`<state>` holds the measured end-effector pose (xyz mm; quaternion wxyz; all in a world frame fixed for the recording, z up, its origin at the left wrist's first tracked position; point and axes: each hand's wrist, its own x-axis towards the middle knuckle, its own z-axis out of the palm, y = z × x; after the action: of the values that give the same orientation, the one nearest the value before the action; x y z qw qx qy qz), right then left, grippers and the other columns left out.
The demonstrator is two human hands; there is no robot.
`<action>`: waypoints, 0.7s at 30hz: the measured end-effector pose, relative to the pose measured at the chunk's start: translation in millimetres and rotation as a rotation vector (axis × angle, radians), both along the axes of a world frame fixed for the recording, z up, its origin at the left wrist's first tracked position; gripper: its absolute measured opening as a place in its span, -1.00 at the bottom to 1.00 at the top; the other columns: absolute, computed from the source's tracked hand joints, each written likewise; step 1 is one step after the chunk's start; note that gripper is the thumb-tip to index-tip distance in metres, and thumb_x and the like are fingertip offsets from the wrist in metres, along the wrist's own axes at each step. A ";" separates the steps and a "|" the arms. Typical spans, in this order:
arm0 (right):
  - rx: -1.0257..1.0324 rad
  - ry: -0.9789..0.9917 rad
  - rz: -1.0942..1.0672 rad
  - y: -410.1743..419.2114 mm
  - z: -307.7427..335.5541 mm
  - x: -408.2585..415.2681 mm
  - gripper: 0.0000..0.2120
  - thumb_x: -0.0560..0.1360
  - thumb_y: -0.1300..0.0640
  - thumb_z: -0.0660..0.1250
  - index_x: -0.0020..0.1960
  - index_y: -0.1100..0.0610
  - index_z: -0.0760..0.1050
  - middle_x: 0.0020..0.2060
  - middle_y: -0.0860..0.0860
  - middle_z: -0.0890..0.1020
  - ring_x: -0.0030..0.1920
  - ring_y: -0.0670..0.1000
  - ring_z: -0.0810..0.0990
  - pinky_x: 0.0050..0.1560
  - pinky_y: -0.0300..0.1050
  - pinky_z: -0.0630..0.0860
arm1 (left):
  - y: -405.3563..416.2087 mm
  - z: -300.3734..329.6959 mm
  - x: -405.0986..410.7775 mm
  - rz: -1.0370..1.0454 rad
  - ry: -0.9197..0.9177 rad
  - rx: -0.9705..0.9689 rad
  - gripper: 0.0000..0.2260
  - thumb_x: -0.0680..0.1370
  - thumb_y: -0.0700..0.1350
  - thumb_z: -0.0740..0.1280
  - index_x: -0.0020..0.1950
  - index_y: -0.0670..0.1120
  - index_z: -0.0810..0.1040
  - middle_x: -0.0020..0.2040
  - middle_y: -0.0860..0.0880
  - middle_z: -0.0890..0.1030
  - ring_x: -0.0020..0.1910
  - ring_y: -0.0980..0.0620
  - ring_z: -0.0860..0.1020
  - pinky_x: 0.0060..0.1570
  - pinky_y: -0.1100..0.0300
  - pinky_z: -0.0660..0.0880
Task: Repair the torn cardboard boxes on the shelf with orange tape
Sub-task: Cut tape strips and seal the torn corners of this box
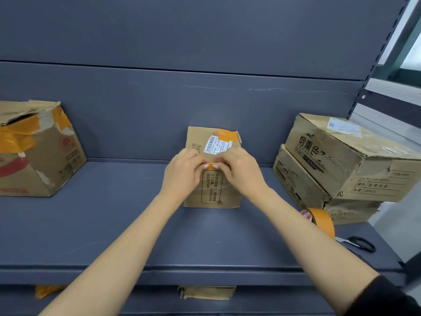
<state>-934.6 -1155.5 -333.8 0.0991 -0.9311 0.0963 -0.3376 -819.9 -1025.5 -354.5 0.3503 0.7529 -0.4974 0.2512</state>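
A small cardboard box (213,190) lies in the middle of the dark shelf (114,224), a white label and an orange tape patch near its far end. Both hands meet on top of it. My left hand (182,174) and my right hand (241,172) each pinch an end of a short strip of orange tape (211,165) with thumb against fingers, holding it down on the box. Only a sliver of the strip shows between the thumbnails. The roll of orange tape (321,221) stands on edge at the right, apart from both hands.
A larger torn box (41,156) with orange tape patches sits at the left. Two worn boxes (346,160) are stacked at the right, behind the roll. Black-handled scissors (360,244) lie near the shelf's right front edge. More cardboard (207,292) shows on the shelf below.
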 end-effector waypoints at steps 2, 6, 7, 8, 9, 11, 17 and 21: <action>0.103 0.062 0.031 -7.9 5.6 -7.0 -0.68 0.52 0.05 0.39 0.25 0.09 0.55 -0.03 -0.03 0.63 -0.03 0.01 0.57 -0.01 -0.06 0.51 | 4.9 4.7 -1.7 -0.012 0.042 0.066 -0.85 0.55 -0.05 0.32 -0.01 -0.05 0.67 -0.13 0.03 0.59 -0.10 0.09 0.39 -0.26 0.18 0.39; 0.011 0.095 0.038 -19.0 4.4 -21.0 -0.73 0.53 0.07 0.39 0.20 0.10 0.58 0.11 0.00 0.59 0.10 0.01 0.51 0.05 -0.04 0.51 | 5.7 13.5 -8.5 -0.042 0.094 0.108 -0.73 0.53 -0.02 0.39 0.22 -0.03 0.59 0.08 0.05 0.61 0.10 0.03 0.46 -0.03 0.24 0.36; 0.018 0.092 0.039 -19.7 3.7 -23.3 -0.76 0.53 0.09 0.39 0.18 0.11 0.60 0.10 0.01 0.60 0.10 0.02 0.50 0.04 -0.07 0.48 | 2.9 16.1 -11.1 -0.057 0.080 0.104 -0.75 0.54 -0.04 0.38 0.20 -0.05 0.61 0.08 0.03 0.61 0.11 0.02 0.47 -0.01 0.22 0.37; 0.031 0.089 0.047 -19.2 3.7 -25.2 -0.78 0.53 0.12 0.39 0.16 0.12 0.61 0.09 0.01 0.61 0.09 0.02 0.49 0.04 -0.12 0.44 | -0.7 17.9 -14.0 -0.075 0.061 0.105 -0.78 0.54 -0.06 0.38 0.16 -0.07 0.63 0.06 0.01 0.62 0.09 0.00 0.48 -0.01 0.19 0.41; 0.032 0.072 0.061 -19.1 3.2 -25.8 -0.78 0.52 0.16 0.39 0.16 0.13 0.61 0.09 0.02 0.61 0.08 0.01 0.48 0.03 -0.16 0.39 | -4.6 17.8 -16.2 -0.092 0.041 0.103 -0.82 0.54 -0.09 0.38 0.11 -0.08 0.65 0.03 -0.01 0.63 0.06 -0.02 0.50 -0.04 0.14 0.45; 0.031 0.046 0.090 -19.4 2.2 -24.5 -0.81 0.52 0.22 0.39 0.12 0.18 0.62 0.05 0.05 0.62 0.02 -0.03 0.44 0.01 -0.19 0.33 | -11.2 12.4 -18.6 -0.120 0.019 0.081 -0.88 0.53 -0.14 0.38 0.04 -0.08 0.67 -0.05 -0.02 0.63 0.00 -0.04 0.51 -0.14 0.12 0.45; 0.008 0.029 0.057 -20.1 -4.3 -15.1 -0.90 0.53 0.25 0.34 -0.02 0.25 0.62 -0.01 0.10 0.62 -0.02 0.01 0.44 -0.06 -0.23 0.30 | -22.6 0.2 -18.5 -0.076 0.059 -0.010 -0.87 0.52 -0.18 0.32 -0.07 -0.09 0.67 -0.16 -0.03 0.59 -0.11 -0.10 0.47 -0.27 0.01 0.50; 0.009 0.044 0.098 -23.7 2.2 -22.5 -0.81 0.53 0.20 0.37 0.13 0.18 0.63 0.04 0.08 0.63 0.02 -0.05 0.44 -0.02 -0.16 0.40 | -17.7 5.2 -14.7 -0.127 0.038 0.045 -0.89 0.54 -0.17 0.35 -0.02 -0.09 0.67 -0.12 -0.02 0.60 -0.07 -0.08 0.48 -0.20 -0.02 0.52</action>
<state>-957.2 -1179.1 -331.6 0.1176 -0.9414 0.0545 -0.3115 -834.6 -1043.2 -349.4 0.3577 0.7323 -0.5428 0.2028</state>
